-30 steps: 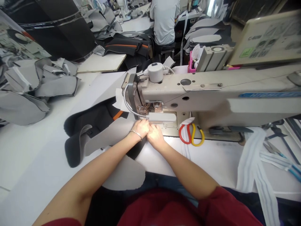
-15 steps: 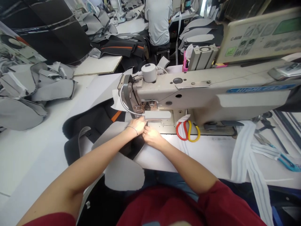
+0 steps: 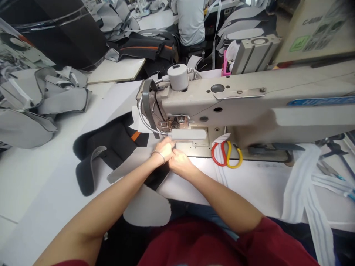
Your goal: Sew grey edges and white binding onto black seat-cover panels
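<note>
My left hand (image 3: 163, 150) and my right hand (image 3: 179, 162) meet just in front of the needle area of a sewing machine (image 3: 199, 99). Both are closed on a dark grey and light grey fabric piece (image 3: 111, 142) with an orange strip. Its edge between my fingers is mostly hidden by them. One strap-like end of the piece curls up on the left, and a light grey flap (image 3: 148, 207) hangs over the table's front edge. The lamp bar (image 3: 189, 135) shines right above my hands.
Scissors (image 3: 226, 154) with red and yellow handles lie right of my hands, on striped white elastic. More striped elastic (image 3: 301, 184) drapes over the front edge at right. Grey fabric pieces (image 3: 36, 99) pile up at left. A person in a light shirt (image 3: 191, 22) sits beyond the machine.
The view has shifted slightly closer to the machine. The curled strap end of the fabric on the left has spread further from the rest. My hands keep their hold near the needle.
</note>
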A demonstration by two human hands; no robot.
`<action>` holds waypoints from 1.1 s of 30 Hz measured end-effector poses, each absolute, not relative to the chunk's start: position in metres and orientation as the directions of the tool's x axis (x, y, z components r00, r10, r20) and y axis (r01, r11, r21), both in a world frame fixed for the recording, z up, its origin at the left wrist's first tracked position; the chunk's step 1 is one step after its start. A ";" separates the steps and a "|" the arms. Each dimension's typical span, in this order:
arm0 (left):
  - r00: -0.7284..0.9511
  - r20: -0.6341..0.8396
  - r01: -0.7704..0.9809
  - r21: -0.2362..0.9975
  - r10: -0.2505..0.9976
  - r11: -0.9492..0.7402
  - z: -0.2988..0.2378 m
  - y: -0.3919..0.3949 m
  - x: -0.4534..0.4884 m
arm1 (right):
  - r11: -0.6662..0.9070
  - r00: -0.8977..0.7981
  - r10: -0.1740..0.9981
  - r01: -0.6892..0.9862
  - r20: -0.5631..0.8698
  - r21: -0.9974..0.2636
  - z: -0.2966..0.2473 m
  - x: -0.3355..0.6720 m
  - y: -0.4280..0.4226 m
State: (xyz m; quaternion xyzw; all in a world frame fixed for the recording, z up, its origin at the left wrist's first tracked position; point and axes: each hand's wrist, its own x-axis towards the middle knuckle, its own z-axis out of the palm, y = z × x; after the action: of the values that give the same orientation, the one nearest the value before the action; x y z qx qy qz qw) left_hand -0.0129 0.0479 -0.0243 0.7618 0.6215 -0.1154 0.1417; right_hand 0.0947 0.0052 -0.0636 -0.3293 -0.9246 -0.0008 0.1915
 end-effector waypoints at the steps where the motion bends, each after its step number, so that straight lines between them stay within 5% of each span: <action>1: 0.178 -0.351 0.984 0.065 0.919 -0.166 -0.025 0.047 -0.013 | 0.784 -0.715 0.612 0.604 0.338 -0.141 -0.062 0.095 0.005; 13: 0.210 -0.267 0.974 -0.023 0.941 -0.224 -0.029 0.063 -0.004 | 0.747 -0.707 0.664 0.635 0.245 -0.194 -0.056 0.104 0.022; 18: 0.244 -0.255 0.955 -0.103 0.936 -0.277 -0.013 0.058 0.003 | 0.727 -0.636 0.666 0.670 0.390 -0.148 -0.065 0.099 0.022; 24: 0.483 -0.194 0.793 -0.317 0.854 -0.520 0.029 0.034 0.007 | 0.739 -0.553 0.610 0.656 0.567 -0.156 -0.068 0.093 0.019; 29: 0.508 -0.386 0.723 -0.294 0.770 -0.625 0.030 0.042 0.000 | 0.830 -0.734 0.534 0.550 0.420 -0.095 -0.059 0.106 0.021; 33: 0.389 -0.410 0.819 -0.256 0.825 -0.513 0.018 0.045 -0.010 | 0.856 -0.806 0.506 0.514 0.306 -0.060 -0.056 0.110 0.020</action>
State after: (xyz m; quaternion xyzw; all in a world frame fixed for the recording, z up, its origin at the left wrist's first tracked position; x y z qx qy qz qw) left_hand -0.0102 0.0449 0.0182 0.8333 0.4933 -0.2496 -0.0061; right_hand 0.1098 0.0204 -0.0561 -0.2684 -0.9503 -0.0130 0.1573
